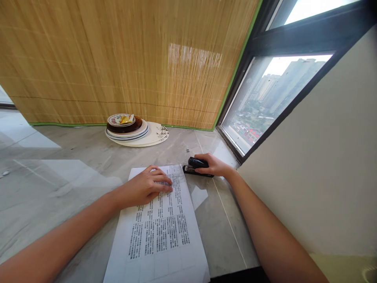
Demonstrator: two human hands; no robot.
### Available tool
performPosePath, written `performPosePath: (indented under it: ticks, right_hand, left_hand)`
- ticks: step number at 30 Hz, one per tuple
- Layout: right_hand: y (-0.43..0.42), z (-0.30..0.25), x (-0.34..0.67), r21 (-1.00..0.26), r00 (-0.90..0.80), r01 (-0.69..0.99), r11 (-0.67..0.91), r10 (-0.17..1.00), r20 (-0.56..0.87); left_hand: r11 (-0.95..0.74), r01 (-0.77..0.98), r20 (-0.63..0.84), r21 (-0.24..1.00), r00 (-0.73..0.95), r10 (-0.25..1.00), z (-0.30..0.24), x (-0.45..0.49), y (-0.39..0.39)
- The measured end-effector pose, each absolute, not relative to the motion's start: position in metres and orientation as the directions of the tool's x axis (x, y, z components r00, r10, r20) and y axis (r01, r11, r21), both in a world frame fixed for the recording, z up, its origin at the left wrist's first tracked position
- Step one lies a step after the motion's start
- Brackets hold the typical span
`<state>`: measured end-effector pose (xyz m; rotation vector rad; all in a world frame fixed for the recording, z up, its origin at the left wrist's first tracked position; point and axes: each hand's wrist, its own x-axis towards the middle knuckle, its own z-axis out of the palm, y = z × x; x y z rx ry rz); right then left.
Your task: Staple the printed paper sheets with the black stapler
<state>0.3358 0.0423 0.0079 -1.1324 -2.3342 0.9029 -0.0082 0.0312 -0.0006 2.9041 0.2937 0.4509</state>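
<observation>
In the head view, a printed paper [165,236] lies on the grey table [88,147] at 7 o'clock from the centre; the left hand [147,186] rests on it palm down, its grip loose, fingers slightly apart. At 1 o'clock from the paper's middle, the right hand [216,165] has its grip clamped on a black stapler [198,162], whose front end is at the paper's far right corner; I cannot tell whether they touch. Between 11 and 12 o'clock from the paper, stacked plates [128,129] stand before a bamboo blind [118,59].

Black stapler [196,162], black-printed white paper [165,232], grey marbled surface [85,151]
</observation>
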Motion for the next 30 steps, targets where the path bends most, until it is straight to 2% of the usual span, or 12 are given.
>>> performPosePath:
  ticks: [30]
  right_hand:
    - [0.0416, 0.0087, 0.3352, -0.699, -0.589, 0.553, 0.454, 0.806, 0.057]
  left_hand:
    - [-0.939, 0.182, 0.273, 0.291, 0.925, 0.264, -0.0003, -0.0061, 0.0286]
